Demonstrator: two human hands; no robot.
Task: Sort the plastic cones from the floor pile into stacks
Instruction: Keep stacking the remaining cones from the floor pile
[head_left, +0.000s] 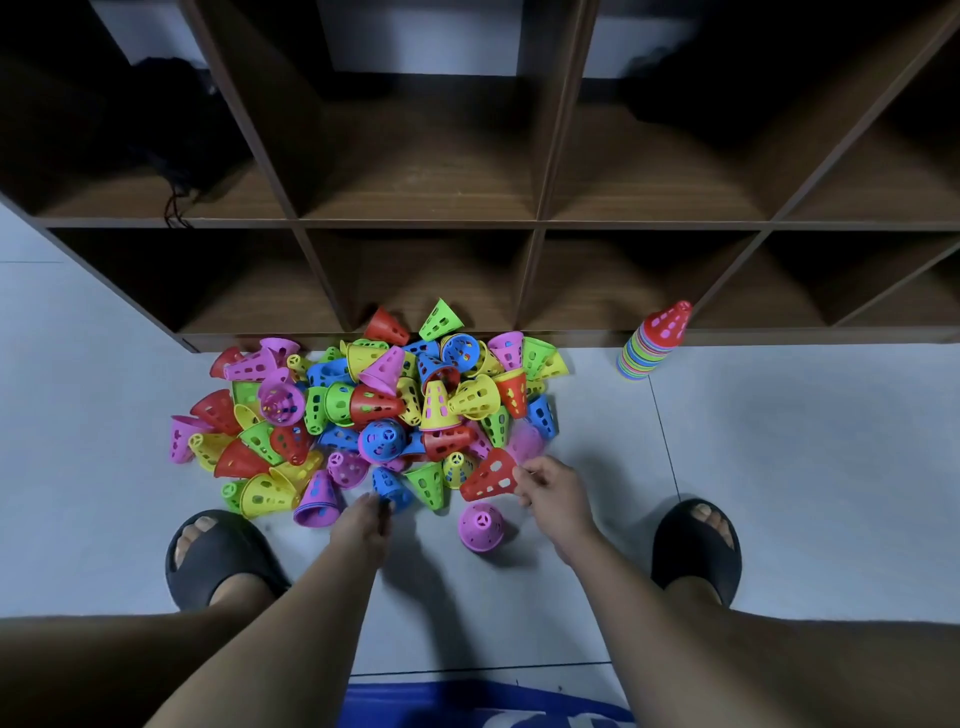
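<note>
A pile of perforated plastic cones (374, 410) in red, yellow, green, blue and pink lies on the pale floor before a shelf. One mixed-colour stack of cones (652, 343), topped by a red one, stands to the right of the pile. My right hand (556, 496) pinches the rim of a red cone (491, 475) at the pile's near right edge. My left hand (363, 519) reaches down beside a blue cone (389, 486) at the near edge, fingers curled; whether it grips the cone is unclear. A pink cone (481, 526) stands alone, tip up, between my hands.
A dark wooden cubby shelf (535, 223) rises right behind the pile. My feet in black slippers (218, 556) (696, 551) flank the hands. Pale tiled floor (805, 441) stretches to both sides. A blue cloth (488, 706) shows at the bottom edge.
</note>
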